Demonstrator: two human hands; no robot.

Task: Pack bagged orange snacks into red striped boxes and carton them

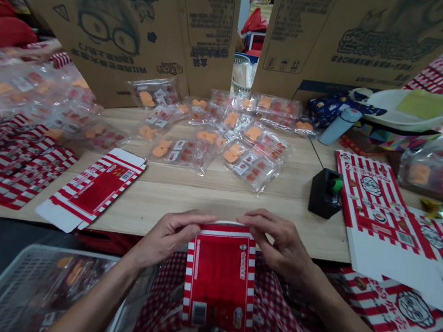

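Note:
A red box with white-striped edges (220, 278) stands in front of my body, over the checked apron, its printed panel facing me. My left hand (170, 236) grips its upper left corner, thumb on the near face and fingers along the top edge. At the upper right corner, my right hand (282, 243) pinches the same edge between thumb and bent fingers. A pale strip shows along the top of the box; whether its flap is closed I cannot tell. Just beyond my hands lies the wooden table (183, 193).
Several clear candy packets (188, 152) lie across the table's back. A flattened striped carton (104, 187) lies left; more cartons (376, 196) lie right, beside a black tape dispenser (323, 193). A blue bottle (340, 126) stands behind. A white basket (27, 264) holds packets below left.

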